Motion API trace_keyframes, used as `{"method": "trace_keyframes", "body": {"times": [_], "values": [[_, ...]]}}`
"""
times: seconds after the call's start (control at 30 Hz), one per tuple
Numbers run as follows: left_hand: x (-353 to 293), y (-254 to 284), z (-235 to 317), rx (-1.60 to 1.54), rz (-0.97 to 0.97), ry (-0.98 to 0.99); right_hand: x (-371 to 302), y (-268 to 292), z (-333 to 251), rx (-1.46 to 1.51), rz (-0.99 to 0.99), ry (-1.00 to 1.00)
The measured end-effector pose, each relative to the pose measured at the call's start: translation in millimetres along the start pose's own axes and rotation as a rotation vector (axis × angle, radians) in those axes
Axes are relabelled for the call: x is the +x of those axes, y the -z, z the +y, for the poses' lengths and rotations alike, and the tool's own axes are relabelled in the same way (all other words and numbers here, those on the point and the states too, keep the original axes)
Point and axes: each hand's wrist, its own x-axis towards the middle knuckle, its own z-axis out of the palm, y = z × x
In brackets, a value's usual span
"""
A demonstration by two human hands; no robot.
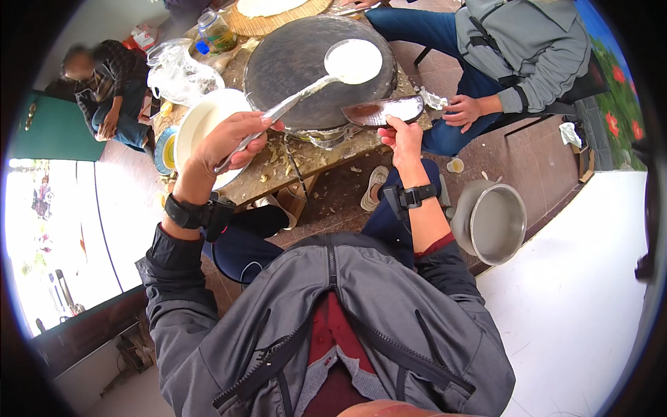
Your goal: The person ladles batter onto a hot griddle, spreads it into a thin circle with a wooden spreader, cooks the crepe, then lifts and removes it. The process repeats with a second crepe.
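My left hand (233, 144) is closed round the metal handle of a ladle (295, 99). The ladle's bowl, full of white batter (356, 61), is over the right part of a round dark griddle (285, 66). In my right hand (406, 142) is a dark, curved-edged scraper (363, 113), gripped with the thumb on top. White batter coats part of its face, and it lies by the griddle's near right rim. Beneath and beside my left wrist stands a large cream bowl (189, 128), partly hidden by that hand.
The worn wooden table (260, 177) carries crumbs, a glass jar (221, 40), crumpled clear plastic (182, 75) and a woven tray (295, 23) holding a pale flat sheet. A metal pot (514, 215) stands right of my knees. One person (531, 48) sits close right, another (114, 83) farther left.
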Motion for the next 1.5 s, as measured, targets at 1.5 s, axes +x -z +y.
{"method": "trace_keyframes", "body": {"times": [1.5], "values": [[49.4,-26.6,-1.1,0.822,0.318,-0.144,49.3,-31.3,-15.4,0.036,0.015,0.002]]}}
